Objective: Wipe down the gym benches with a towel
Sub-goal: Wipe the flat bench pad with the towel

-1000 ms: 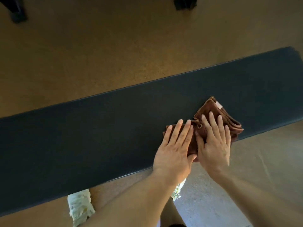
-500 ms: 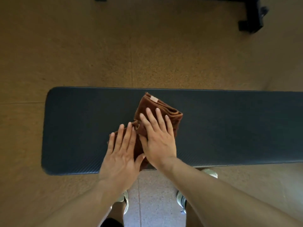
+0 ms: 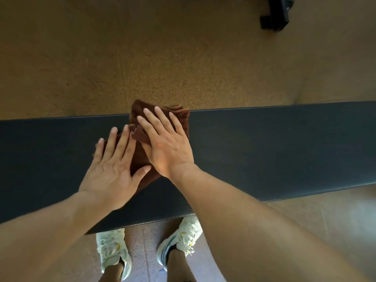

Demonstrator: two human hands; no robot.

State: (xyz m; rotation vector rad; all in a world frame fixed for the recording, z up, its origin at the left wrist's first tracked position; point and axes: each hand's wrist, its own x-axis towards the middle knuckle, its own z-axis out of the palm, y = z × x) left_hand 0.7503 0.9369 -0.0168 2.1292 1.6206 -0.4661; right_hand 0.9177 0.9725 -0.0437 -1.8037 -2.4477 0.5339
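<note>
A folded, rust-brown terry towel lies on the dark navy padded gym bench, the desk, which runs as a wide band across the middle of the frame. The towel sits left of centre, its upper end overhanging the desk's far edge. Both hands lie flat on it with fingers spread and straight, gripping nothing: the left hand on the lower left part, the right hand on the upper right part. Two pale cream sneakers stand on the speckled tan floor at the bottom centre. A black metal frame foot shows in the upper right.
</note>
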